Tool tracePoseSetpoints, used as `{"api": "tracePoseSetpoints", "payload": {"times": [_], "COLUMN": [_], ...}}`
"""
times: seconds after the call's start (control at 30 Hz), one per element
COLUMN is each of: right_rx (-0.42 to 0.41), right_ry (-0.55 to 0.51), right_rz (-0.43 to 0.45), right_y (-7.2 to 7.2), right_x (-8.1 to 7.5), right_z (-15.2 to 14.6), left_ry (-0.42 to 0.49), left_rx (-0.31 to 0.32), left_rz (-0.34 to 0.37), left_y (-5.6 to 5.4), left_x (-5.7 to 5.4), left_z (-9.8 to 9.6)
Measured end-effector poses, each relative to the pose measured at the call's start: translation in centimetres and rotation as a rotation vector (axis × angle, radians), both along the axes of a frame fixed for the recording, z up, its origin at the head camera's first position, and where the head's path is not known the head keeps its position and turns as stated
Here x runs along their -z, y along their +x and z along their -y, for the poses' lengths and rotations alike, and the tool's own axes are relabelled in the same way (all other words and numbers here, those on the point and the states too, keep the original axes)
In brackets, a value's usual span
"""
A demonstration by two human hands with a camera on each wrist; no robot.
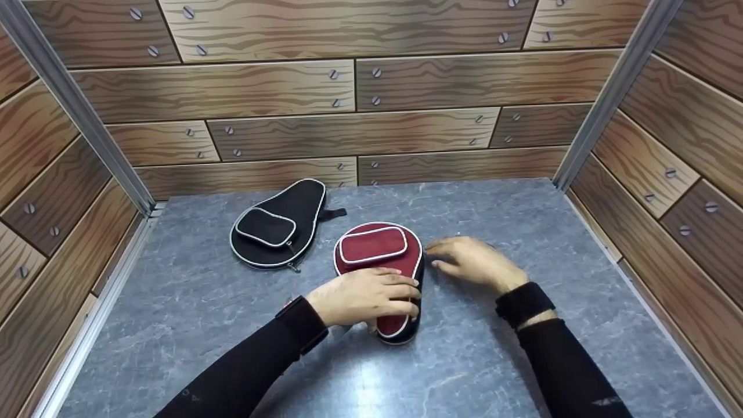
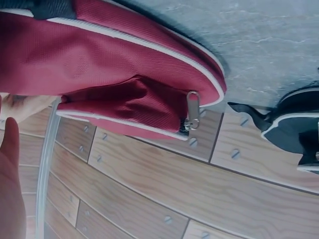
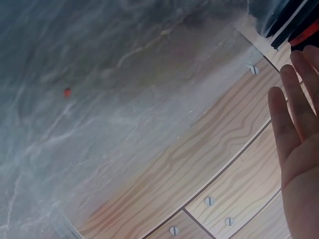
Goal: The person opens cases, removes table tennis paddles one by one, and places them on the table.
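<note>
wood-print panels [image 1: 284,133] wall in a grey marbled tabletop [image 1: 464,366], and near its middle lies a red case [image 1: 400,264], round end away from the person, narrow end toward them. the left hand [image 1: 365,296] grips it across the narrower half, fingers bent over the right edge; the right hand [image 1: 473,261] is just beside that edge, fingers loose, holding nothing i can see, and whether its tips touch i can't tell. a black case [image 1: 303,217] of like shape lies apart, off to the left. i'd judge the red one light for its size, its woven cloth far from slippery, the body firm enough to keep its form, the raised pocket [image 1: 373,245] softer and likely to crease under a thumb. best hold is across the narrow part, or by both sides of the round end, where the white piping [image 2: 117,34] offers a ridge. i wouldn't lift it by the metal zip pull [image 2: 193,107], which could slide.
</note>
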State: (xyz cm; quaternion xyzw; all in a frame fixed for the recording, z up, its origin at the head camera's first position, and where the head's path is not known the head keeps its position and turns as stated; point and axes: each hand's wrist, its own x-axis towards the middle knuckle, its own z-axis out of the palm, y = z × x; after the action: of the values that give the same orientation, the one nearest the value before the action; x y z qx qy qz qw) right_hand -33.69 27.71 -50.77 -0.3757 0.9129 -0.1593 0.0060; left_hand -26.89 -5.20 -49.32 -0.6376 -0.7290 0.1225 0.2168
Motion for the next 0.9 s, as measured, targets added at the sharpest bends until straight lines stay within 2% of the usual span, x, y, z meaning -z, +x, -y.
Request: {"api": "tracePoseSetpoints", "payload": {"times": [0.3,0.53,0.67,0.9], "right_rx": [-0.04,-0.07,-0.072,-0.039], "right_ry": [0.022,0.04,0.039,0.032], "right_rz": [0.005,-0.004,0.017,0.031], "right_y": [-0.1,0.1,0.1,0.0], "right_x": [0.6,0.9,0.9,0.7], "right_z": [0.5,1.1,1.3,1.3], "left_ry": [0.059,0.082,0.089,0.133], "left_rx": [0.029,0.049,0.036,0.012], "left_rz": [-0.006,-0.081,-0.132,-0.207], "left_y": [-0.1,-0.3,-0.2,0.0], "left_x": [0.4,0.4,-0.2,-2.2], "left_z": [0.8,1.2,1.7,2.7]}}
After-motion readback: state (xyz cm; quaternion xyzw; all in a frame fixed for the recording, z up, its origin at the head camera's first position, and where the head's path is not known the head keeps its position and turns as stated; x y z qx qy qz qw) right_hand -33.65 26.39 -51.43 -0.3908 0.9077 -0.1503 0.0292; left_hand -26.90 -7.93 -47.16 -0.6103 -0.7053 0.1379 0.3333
